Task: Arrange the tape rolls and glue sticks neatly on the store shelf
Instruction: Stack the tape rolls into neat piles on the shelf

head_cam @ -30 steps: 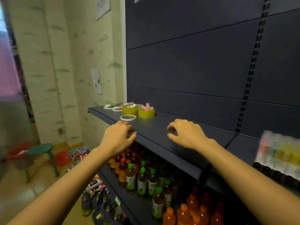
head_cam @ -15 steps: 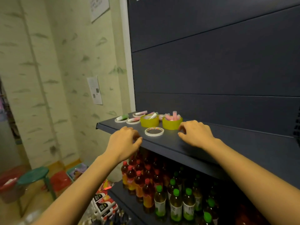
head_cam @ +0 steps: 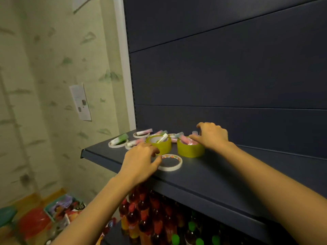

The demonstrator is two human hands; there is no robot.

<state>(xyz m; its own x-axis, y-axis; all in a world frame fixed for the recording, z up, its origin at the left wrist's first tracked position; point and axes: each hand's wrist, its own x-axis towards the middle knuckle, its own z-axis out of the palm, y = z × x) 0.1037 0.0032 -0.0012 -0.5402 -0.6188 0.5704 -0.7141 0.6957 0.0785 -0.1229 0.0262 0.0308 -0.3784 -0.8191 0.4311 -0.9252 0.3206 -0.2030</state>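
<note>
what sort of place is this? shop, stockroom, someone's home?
Probably a small shop. A dark metal display shelf with a slatted back panel, rows of bottled drinks on the level below, and tape rolls and glue sticks lying on top.

Pale patterned wall (head_cam: pixel 44 68), teal stool (head_cam: pixel 6 214)

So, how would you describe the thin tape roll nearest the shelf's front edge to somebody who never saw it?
Find the dark shelf above the bottles. In front of its two yellow tape rolls lies a flat white ring, beside the left hand. Its neighbours carry glue sticks; it is empty.
</note>
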